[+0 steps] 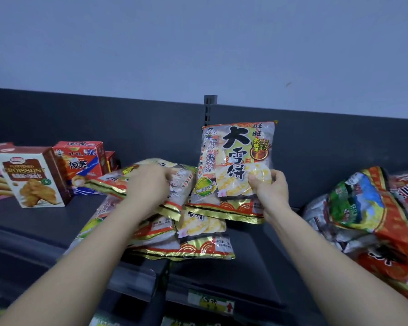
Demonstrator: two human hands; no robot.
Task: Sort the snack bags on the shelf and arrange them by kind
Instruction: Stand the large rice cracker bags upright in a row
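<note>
Snack bags (174, 231) of rice crackers sat piled in the middle of the shelf (33, 222), with red bags (375, 220) heaped off to the right. One cracker bag (236, 165) stood upright behind the pile, right hand (272, 187) pinching its lower edge. Left hand (149, 182) was on the top bag (170, 208), too blurry to tell its grip.

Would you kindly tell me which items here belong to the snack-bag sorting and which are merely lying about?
In the job: upright rice-cracker bag pinched by the right hand; heap of matching bags under the left hand; red bags.
Lying about: croissant box; red box; shelf label.
</note>
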